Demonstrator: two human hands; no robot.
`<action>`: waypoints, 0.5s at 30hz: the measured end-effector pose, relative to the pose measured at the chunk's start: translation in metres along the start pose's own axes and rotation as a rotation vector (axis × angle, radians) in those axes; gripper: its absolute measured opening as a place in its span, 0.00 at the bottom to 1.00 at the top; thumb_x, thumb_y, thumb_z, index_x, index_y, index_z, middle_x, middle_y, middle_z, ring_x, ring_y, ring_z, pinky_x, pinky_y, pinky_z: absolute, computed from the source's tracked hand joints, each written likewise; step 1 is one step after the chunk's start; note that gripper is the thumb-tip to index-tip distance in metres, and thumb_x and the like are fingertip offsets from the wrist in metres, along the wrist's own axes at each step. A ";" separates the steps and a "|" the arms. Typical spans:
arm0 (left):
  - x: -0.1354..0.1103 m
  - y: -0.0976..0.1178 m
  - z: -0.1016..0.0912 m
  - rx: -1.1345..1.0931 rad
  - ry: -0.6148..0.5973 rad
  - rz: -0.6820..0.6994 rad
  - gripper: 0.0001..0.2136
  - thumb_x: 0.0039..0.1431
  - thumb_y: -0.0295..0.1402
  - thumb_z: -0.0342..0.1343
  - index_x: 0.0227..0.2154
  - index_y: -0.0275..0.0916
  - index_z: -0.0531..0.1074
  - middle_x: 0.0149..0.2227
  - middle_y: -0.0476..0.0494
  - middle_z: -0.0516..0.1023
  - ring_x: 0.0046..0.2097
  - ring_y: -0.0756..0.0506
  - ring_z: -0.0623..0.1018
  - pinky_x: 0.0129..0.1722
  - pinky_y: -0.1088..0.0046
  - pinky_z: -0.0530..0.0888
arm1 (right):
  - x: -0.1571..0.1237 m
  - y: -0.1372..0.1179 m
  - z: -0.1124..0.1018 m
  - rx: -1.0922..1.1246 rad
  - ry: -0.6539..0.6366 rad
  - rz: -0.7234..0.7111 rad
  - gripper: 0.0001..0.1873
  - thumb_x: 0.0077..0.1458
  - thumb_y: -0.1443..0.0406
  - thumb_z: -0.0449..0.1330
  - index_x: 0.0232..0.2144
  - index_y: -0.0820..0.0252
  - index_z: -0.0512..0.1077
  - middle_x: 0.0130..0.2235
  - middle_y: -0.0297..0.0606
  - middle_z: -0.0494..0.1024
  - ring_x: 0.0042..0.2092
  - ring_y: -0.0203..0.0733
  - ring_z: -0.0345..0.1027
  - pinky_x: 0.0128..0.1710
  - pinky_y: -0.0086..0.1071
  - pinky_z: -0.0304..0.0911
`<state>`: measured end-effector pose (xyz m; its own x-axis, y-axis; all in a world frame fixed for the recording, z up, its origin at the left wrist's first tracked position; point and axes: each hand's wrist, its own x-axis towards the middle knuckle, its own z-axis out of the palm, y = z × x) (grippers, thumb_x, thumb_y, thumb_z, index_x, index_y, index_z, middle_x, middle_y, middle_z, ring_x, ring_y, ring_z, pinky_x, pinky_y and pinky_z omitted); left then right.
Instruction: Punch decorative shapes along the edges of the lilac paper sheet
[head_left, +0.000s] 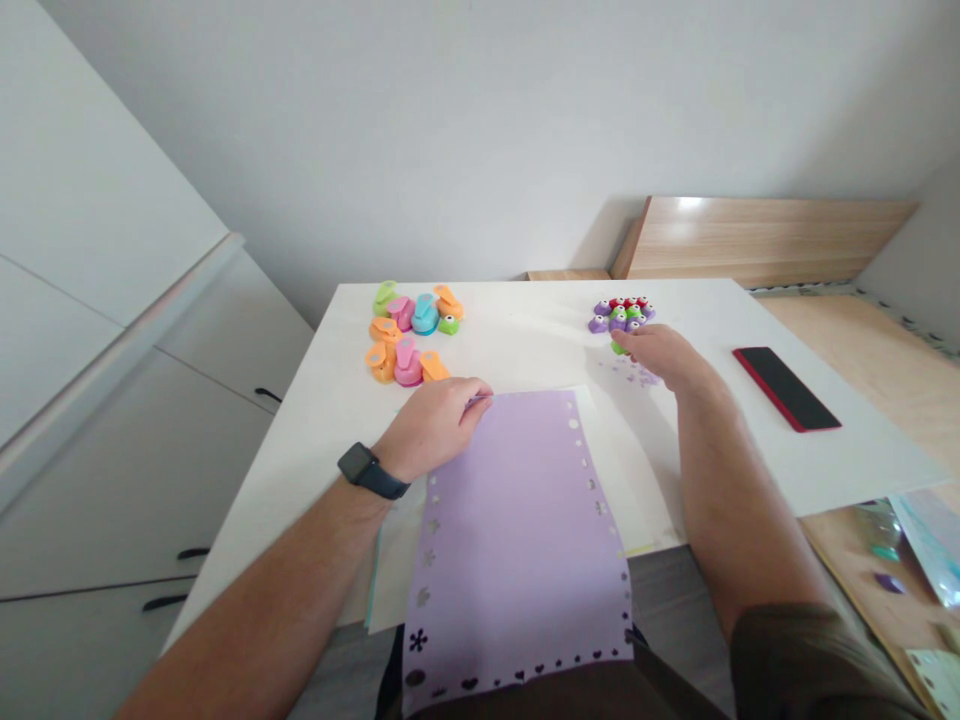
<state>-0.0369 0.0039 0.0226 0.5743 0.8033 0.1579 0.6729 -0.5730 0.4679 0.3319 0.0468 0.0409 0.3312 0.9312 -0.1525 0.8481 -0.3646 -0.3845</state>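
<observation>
A sheet of purple paper [517, 520] lies over the table's near edge. Shaped holes such as hearts, flowers and stars run along its sides and near end. My left hand [442, 425] is closed in a pinch on the sheet's far edge, near its left corner. Farther off to the right, my right hand [656, 352] has its fingers closed on a small green paper punch [618, 348], which is partly hidden by them. Just beyond those fingers stands a group of small purple, red and green punches [618, 318]. Tiny purple paper cutouts [636, 372] are scattered on the table below that hand.
Larger orange, pink, blue and green punches [407, 362] stand at the table's far left. A black tablet-like slab with a red edge [787, 388] lies on the right. White sheets [390, 570] are under the purple paper on the white table [300, 480]. Cabinets [187, 400] flank the left.
</observation>
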 end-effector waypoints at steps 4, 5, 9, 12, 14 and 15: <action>0.000 -0.001 0.001 -0.005 0.003 0.001 0.12 0.72 0.36 0.50 0.42 0.39 0.78 0.41 0.42 0.84 0.44 0.41 0.81 0.44 0.64 0.74 | -0.001 0.000 0.006 0.007 0.063 -0.091 0.22 0.62 0.48 0.57 0.36 0.58 0.80 0.36 0.45 0.82 0.34 0.47 0.73 0.34 0.37 0.61; 0.000 -0.001 0.001 -0.006 0.004 -0.002 0.12 0.72 0.36 0.50 0.42 0.39 0.78 0.41 0.42 0.84 0.44 0.41 0.81 0.44 0.64 0.75 | -0.002 -0.001 0.007 0.005 0.073 -0.118 0.20 0.62 0.49 0.57 0.36 0.57 0.80 0.36 0.44 0.82 0.34 0.47 0.72 0.33 0.36 0.60; 0.000 -0.002 0.001 -0.002 0.004 -0.006 0.12 0.72 0.36 0.50 0.42 0.39 0.78 0.41 0.42 0.84 0.44 0.41 0.81 0.44 0.64 0.75 | -0.003 -0.004 0.014 0.042 0.081 -0.206 0.17 0.62 0.52 0.58 0.37 0.58 0.80 0.32 0.41 0.80 0.32 0.43 0.70 0.31 0.34 0.58; 0.000 -0.002 0.000 0.003 0.003 -0.006 0.12 0.72 0.36 0.50 0.42 0.39 0.78 0.41 0.41 0.84 0.44 0.41 0.81 0.44 0.64 0.75 | 0.000 -0.002 0.023 0.121 0.125 -0.260 0.16 0.61 0.54 0.60 0.41 0.59 0.79 0.33 0.40 0.81 0.32 0.43 0.70 0.33 0.34 0.61; 0.000 -0.001 -0.001 0.004 0.001 -0.004 0.12 0.72 0.36 0.49 0.43 0.39 0.78 0.42 0.41 0.84 0.45 0.41 0.81 0.44 0.64 0.75 | 0.004 0.000 0.029 0.144 0.155 -0.272 0.15 0.60 0.55 0.62 0.42 0.59 0.78 0.36 0.41 0.82 0.34 0.43 0.72 0.36 0.35 0.63; -0.001 -0.001 -0.001 0.005 0.001 -0.004 0.12 0.72 0.35 0.49 0.43 0.39 0.78 0.42 0.41 0.84 0.45 0.41 0.82 0.44 0.65 0.74 | 0.005 0.000 0.032 0.142 0.162 -0.275 0.15 0.60 0.56 0.62 0.43 0.59 0.78 0.37 0.41 0.83 0.36 0.44 0.73 0.38 0.35 0.64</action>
<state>-0.0385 0.0042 0.0225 0.5716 0.8054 0.1567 0.6772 -0.5709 0.4642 0.3205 0.0513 0.0108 0.1696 0.9786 0.1165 0.8527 -0.0865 -0.5153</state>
